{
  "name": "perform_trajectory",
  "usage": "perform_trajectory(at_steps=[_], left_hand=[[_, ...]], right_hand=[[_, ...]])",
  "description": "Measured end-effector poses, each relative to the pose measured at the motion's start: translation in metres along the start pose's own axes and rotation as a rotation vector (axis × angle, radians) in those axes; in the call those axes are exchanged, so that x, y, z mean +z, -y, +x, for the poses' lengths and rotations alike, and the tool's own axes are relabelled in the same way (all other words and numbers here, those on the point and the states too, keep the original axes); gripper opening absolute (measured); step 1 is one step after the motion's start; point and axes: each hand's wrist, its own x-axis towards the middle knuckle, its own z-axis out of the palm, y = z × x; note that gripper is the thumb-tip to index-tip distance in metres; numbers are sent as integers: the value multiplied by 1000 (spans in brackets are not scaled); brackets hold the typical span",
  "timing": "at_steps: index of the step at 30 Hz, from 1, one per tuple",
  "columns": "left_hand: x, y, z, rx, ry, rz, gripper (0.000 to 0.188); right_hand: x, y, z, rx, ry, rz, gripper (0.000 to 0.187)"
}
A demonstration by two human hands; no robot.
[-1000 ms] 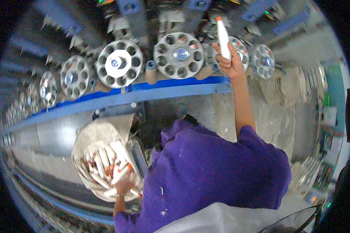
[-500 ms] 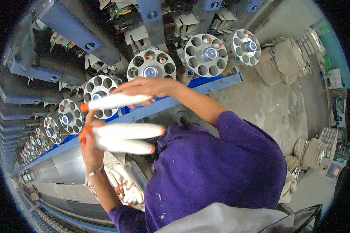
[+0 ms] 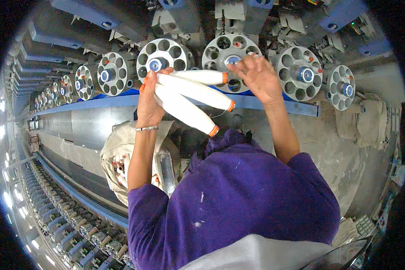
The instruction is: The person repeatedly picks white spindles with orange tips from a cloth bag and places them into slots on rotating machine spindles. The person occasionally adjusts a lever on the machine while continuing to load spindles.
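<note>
At the far left, a row of grey and blue machinery point(image 3: 72, 216) runs diagonally down the lower corner. Above it, a line of round, pale grey metal discs with ring-set holes and blue hubs point(image 3: 113, 73) recedes along a long blue metal rail point(image 3: 117, 101).

Next, below the rail, a beige cloth sack point(image 3: 108, 155) stands with its mouth open, white and orange-tipped bobbins point(image 3: 120, 165) lying inside; the person's left forearm crosses in front of it.

The left hand point(image 3: 149, 102), a silver-coloured bracelet point(image 3: 146, 128) on its wrist, grips a fan of three long, white, tapered yarn bobbins point(image 3: 191, 91) with orange ends. It closes round them at their left ends, and they spread rightward over the rail, the lowest slanting down toward the purple shirt point(image 3: 252, 193). A fine loose thread point(image 3: 219, 116) hangs between the lower two.

To their right, the right hand point(image 3: 259, 81) is blurred and half open, its fingers loosely bent, apart from the bobbins. It overlaps another holed disc point(image 3: 228, 50) in the view; whether they touch cannot be told. That disc has an orange-tipped piece in an upper hole.

Farther right come two more discs point(image 3: 294, 72), then a heap of beige cloth point(image 3: 369, 123) on the floor.
</note>
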Motion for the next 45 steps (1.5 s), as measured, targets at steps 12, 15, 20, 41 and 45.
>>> perform_trajectory(at_steps=[12, 15, 20, 41, 45], left_hand=[[-122, -76, -27, 376, -173, 2, 40], [-149, -94, -35, 447, -183, 45, 47], [-171, -110, -46, 476, -295, 28, 38], [-177, -102, -28, 380, -255, 145, 31], [-169, -94, -13, 329, -139, 150, 29]], right_hand=[[25, -201, 1, 509, 159, -462, 28], [24, -194, 12, 389, 20, -394, 15], [9, -133, -2, -100, -246, -470, 13], [-136, 24, 0, -875, -506, -2105, 24], [-160, 39, 51, -813, -524, -1471, 27]])
